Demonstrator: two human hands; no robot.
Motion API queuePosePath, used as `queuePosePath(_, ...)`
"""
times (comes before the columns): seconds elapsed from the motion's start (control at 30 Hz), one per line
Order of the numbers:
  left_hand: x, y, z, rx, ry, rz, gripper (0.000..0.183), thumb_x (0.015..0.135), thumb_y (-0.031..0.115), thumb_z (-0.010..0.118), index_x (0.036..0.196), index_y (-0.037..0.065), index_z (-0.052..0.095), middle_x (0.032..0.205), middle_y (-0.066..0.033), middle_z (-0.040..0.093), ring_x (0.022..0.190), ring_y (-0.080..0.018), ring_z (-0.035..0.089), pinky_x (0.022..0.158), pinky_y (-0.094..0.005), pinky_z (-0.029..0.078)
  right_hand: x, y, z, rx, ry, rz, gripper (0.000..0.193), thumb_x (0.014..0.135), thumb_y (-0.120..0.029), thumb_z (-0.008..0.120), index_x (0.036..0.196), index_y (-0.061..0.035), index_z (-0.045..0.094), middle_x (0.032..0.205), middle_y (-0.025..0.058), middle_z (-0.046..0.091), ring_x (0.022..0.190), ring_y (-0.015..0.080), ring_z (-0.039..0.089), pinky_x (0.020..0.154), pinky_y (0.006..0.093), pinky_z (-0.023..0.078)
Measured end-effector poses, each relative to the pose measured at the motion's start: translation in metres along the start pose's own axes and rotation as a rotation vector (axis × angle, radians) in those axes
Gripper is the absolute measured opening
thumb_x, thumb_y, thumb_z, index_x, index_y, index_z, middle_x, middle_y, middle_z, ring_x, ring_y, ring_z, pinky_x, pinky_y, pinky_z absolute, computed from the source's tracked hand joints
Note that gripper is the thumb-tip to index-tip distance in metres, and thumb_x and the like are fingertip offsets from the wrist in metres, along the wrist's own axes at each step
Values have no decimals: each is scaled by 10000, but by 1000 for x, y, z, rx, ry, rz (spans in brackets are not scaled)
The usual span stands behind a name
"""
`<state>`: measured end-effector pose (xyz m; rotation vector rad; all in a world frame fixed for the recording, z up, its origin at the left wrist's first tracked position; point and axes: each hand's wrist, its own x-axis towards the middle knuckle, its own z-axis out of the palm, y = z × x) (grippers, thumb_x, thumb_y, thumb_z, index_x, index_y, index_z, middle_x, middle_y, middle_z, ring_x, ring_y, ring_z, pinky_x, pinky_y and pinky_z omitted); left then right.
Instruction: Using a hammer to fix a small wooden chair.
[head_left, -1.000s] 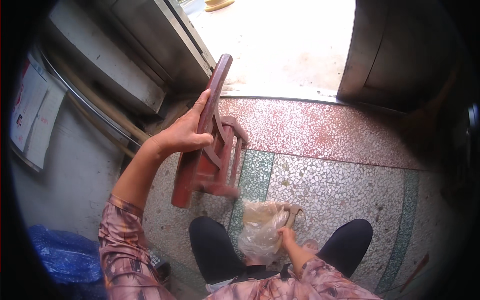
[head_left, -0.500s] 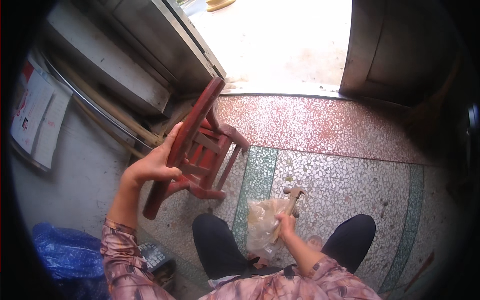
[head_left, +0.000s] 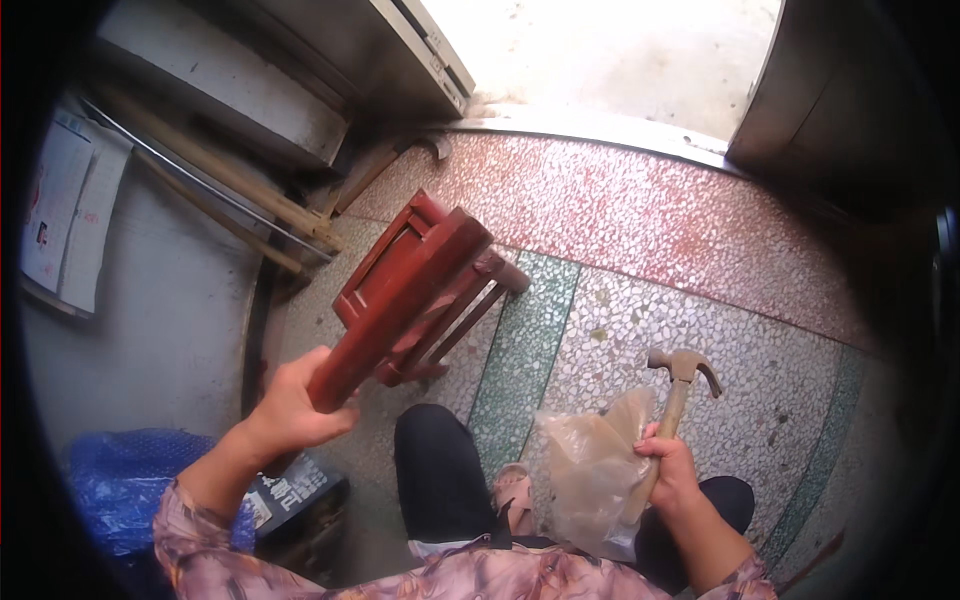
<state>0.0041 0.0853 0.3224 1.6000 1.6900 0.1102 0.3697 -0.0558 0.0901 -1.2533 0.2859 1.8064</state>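
Observation:
A small red wooden stool (head_left: 400,300) hangs tilted over the floor on my left side. Wrapped round the lower end of its thick bar is my left hand (head_left: 300,405), thumb underneath. My right hand (head_left: 670,465) is closed round the wooden handle of a claw hammer (head_left: 685,370), whose head points away from me. Against that handle, in the same grip, a crumpled clear plastic bag (head_left: 590,465) hangs down. What the bag holds, if anything, I cannot make out.
Long wooden poles (head_left: 220,170) lean at the left beside hanging papers (head_left: 70,210). A curved-bladed tool (head_left: 435,147) lies near the door frame. Blue bubble wrap (head_left: 140,480) and a dark box (head_left: 300,490) are at lower left. Ahead, a bright doorway (head_left: 620,60) opens past the speckled floor (head_left: 640,310).
The stool has turned in my left hand, which now grips nearer the bar's lower end. My right hand has moved to the right with the hammer and bag. The view has shifted.

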Motion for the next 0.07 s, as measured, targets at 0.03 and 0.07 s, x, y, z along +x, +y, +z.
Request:
queuePosePath(0.03, 1, -1, -1, -55, -53, -3, 412, 662, 79, 721, 1055, 39, 605, 914, -76, 640, 853, -168, 624, 768, -278, 477, -6, 2, 8, 120, -28, 79, 199, 685, 69, 589, 815, -70, 529, 771, 89, 566, 716, 238, 599, 708, 376, 540)
queuePosePath(0.07, -1, 4, -5, 30, -117, -66, 461, 680, 97, 732, 1116, 49, 588, 937, -65, 650, 864, -162, 622, 781, -273, 475, -22, 4, 19, 249, -39, 155, 185, 697, 53, 588, 828, -67, 535, 791, 109, 577, 743, 265, 605, 737, 399, 544)
